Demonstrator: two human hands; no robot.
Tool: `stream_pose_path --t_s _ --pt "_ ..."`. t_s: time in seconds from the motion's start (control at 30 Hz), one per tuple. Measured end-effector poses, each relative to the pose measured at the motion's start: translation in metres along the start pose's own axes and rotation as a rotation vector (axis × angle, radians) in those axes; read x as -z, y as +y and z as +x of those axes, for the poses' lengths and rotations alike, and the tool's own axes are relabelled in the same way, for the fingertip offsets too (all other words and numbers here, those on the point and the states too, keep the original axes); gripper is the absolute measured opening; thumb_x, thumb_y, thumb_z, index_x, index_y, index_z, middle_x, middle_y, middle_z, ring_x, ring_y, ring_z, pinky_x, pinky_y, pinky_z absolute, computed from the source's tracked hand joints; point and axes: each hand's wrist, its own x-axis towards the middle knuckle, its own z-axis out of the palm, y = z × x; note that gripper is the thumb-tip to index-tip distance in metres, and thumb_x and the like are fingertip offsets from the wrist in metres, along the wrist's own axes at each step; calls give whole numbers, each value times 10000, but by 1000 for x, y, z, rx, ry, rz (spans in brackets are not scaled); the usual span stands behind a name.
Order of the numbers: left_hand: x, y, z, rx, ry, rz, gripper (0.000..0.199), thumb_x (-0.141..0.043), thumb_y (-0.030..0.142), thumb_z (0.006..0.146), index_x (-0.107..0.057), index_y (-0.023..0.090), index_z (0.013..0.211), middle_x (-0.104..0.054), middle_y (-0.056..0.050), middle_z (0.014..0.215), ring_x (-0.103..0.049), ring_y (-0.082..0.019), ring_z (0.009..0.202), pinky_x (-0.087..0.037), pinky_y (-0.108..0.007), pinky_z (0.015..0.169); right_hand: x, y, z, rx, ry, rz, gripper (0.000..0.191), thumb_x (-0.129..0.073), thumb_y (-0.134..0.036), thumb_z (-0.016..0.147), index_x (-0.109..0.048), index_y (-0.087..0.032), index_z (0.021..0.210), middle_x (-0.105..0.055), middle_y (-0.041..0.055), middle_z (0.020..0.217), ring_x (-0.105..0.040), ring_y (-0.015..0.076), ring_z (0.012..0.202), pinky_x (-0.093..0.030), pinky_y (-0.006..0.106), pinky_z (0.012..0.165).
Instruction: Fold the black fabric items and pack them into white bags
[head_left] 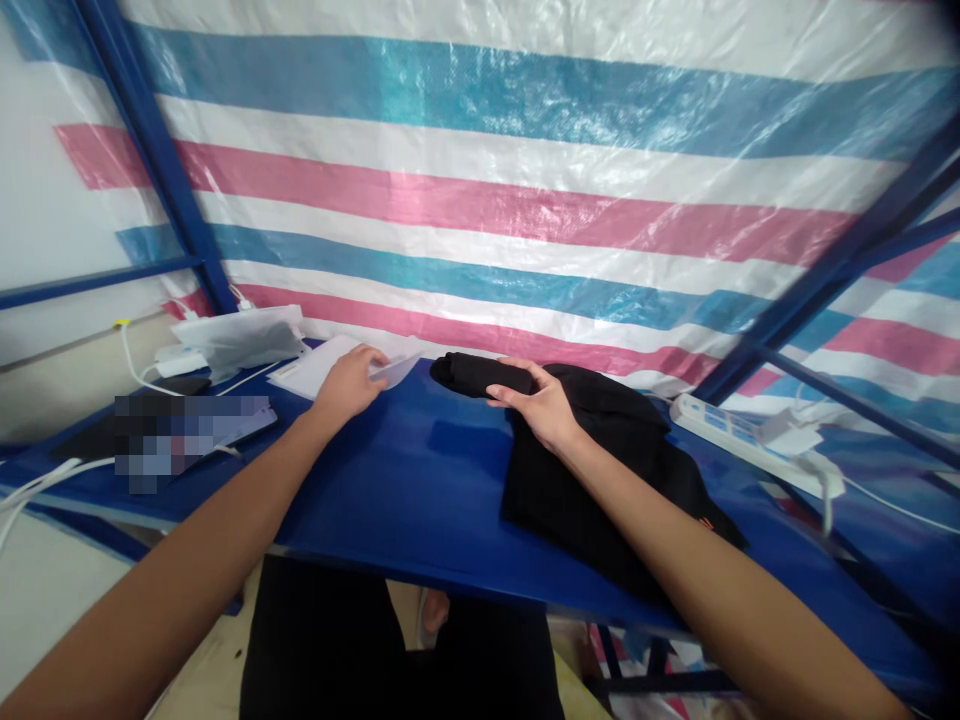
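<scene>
At the back left of the blue table [405, 490], my left hand [355, 380] is closed on the edge of a thin white, partly see-through sheet [399, 364]. White papers [304, 372] lie just left of it. My right hand [541, 402] grips a small rolled black bundle [480, 376] between thumb and fingers, near the table's back edge. Black cloth [559, 500] is spread on the table under and beside my right wrist and forearm.
A white power strip [739, 440] with plugs and cables lies at the right. At the left are a partly blurred phone-like device [251, 424], white cables and a grey-white pouch [251, 338]. Blue metal posts [161, 170] frame a striped plastic sheet [487, 200].
</scene>
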Motion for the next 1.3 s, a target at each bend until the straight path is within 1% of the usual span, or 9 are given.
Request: stream_pose_path --t_s 0.17,0.33,0.53,0.67,0.8,0.97,1.1,1.2,1.3 --pt "-19 37 -17 -170 -65 -110 701 -832 312 818 -551 257 1458 -595 -100 1486 -670 -306 1317 -562 -441 1106 -8 -14 -9 345 -90 -356 483 -944 -439 844 -782 -279 1271 -762 91 1316 -770 348 1202 -632 577 1117" --pt "-28 57 -26 -269 -101 -177 780 -849 364 839 -496 290 1531 -564 -112 1543 -710 -318 1264 -594 -457 1062 -6 -25 -19 698 -350 -811 390 -710 -236 1042 -739 -352 1413 -625 83 1559 -623 323 1438 -569 517 1199" --pt "-19 65 -28 -301 -152 -100 852 -818 370 872 -412 307 1618 -495 -118 1645 -691 -350 1320 -626 -473 1019 -12 -35 -22 833 -544 -1194 596 -554 -37 1017 -647 -325 1531 -564 104 1643 -599 332 1406 -685 469 974" --pt "-13 71 -31 -452 -168 -82 873 -808 329 893 -379 299 1653 -481 -129 1659 -604 -353 1450 -569 -479 1148 -18 -38 -24 876 -524 -1279 548 -573 -53 1029 -642 -283 1521 -566 121 1632 -592 323 1413 -682 467 998" --pt "-11 67 -29 -575 -137 -91 876 -767 297 933 -337 278 1696 -464 -148 1679 -496 -357 1553 -444 -521 1288 -17 -40 -24 779 -444 -1418 549 -614 -42 1014 -658 -295 1499 -578 141 1612 -637 342 1339 -716 443 888" --pt "-14 56 -24 -707 -130 -110 828 -580 204 1047 -199 292 1777 -394 -139 1770 -410 -334 1624 -350 -556 1340 -10 -37 -23 766 -337 -1334 520 -620 -72 1038 -651 -301 1504 -578 138 1610 -623 347 1399 -687 500 1024" --pt "-10 59 -25 -768 -158 -203 835 -527 306 1126 -32 324 1798 -324 -128 1813 -358 -325 1658 -332 -568 1345 -13 -32 -24 841 -373 -1113 415 -612 -158 1083 -668 -295 1471 -593 135 1592 -595 327 1462 -628 528 1133" --pt "-4 64 -30 -688 -248 -293 927 -603 458 1107 1 325 1797 -259 -133 1836 -364 -335 1657 -398 -520 1316 -18 -31 -26 840 -401 -852 346 -680 -227 1073 -702 -303 1409 -627 116 1539 -620 296 1451 -603 500 1174" --pt "-4 65 -34 -607 -291 -271 1117 -805 583 952 -121 315 1794 -371 -150 1787 -450 -383 1603 -455 -508 1274 -23 -31 -29 755 -399 -637 358 -764 -279 1031 -713 -313 1384 -656 99 1493 -655 287 1410 -586 503 1198"
